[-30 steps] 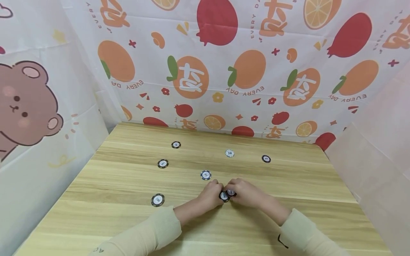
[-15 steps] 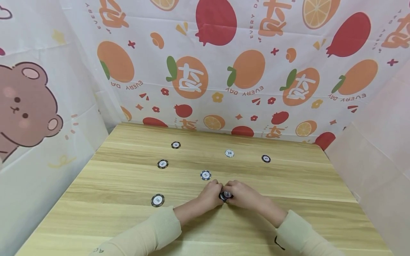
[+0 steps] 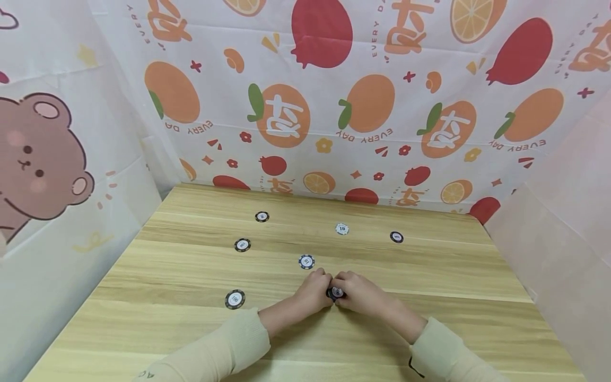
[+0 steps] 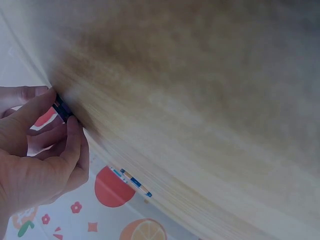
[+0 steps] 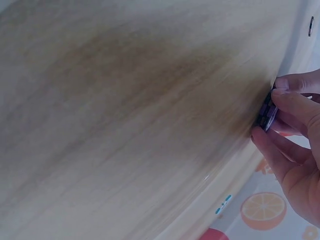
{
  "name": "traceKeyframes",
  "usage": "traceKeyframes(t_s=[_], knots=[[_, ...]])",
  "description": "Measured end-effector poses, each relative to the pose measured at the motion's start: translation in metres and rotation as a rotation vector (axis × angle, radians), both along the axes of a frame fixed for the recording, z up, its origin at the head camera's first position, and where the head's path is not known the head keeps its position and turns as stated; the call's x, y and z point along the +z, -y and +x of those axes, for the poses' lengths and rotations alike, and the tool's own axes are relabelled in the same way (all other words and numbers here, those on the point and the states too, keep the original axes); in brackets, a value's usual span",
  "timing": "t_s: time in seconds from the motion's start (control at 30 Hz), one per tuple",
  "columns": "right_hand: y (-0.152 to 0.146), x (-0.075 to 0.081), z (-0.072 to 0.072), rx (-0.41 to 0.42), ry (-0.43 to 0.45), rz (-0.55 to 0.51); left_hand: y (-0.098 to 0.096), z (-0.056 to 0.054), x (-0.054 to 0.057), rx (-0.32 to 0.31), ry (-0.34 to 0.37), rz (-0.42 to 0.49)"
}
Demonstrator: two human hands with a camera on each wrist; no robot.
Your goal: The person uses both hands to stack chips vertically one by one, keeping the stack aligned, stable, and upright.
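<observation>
Near the middle front of the table, my left hand (image 3: 314, 292) and right hand (image 3: 361, 293) meet around a small pile of dark poker chips (image 3: 337, 292). Fingers and thumb of the left hand pinch the pile's left side. From the right, the right hand pinches the top chip, which lies almost over the dark chip below. Both wrist views show the chips edge-on, the dark stack (image 4: 62, 108) low at the wood and the same stack (image 5: 267, 112) between fingertips. Much of the pile is hidden by the fingers.
Ahead of the hands lies a blue-edged chip (image 3: 307, 261). A white chip (image 3: 342, 228) and a dark chip (image 3: 396, 237) lie farther back. Several black chips, among them one marked 100 (image 3: 235, 299), are spread on the left. A printed cloth (image 3: 329, 154) hangs behind the wooden table (image 3: 181, 265).
The right hand has moved slightly left, sliding its chip from beside the lower dark chip to nearly on top of it. The left hand and the scattered chips stay in place.
</observation>
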State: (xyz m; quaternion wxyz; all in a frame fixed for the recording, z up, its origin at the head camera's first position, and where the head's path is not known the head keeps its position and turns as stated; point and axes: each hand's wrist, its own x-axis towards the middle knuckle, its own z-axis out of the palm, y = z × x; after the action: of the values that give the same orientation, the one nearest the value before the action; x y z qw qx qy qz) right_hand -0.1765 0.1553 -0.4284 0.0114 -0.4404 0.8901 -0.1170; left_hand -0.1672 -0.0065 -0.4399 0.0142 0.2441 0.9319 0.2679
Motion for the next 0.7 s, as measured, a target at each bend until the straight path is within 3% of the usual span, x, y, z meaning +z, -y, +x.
traceKeyframes(t_s=[0.3, 0.7], knots=[[-0.006, -0.004, 0.001, -0.017, 0.044, -0.067, 0.000, 0.000, -0.001, -0.005, -0.003, -0.003], [-0.011, -0.007, 0.001, -0.116, 0.084, -0.116, -0.001, 0.001, 0.002, 0.014, 0.026, 0.017]])
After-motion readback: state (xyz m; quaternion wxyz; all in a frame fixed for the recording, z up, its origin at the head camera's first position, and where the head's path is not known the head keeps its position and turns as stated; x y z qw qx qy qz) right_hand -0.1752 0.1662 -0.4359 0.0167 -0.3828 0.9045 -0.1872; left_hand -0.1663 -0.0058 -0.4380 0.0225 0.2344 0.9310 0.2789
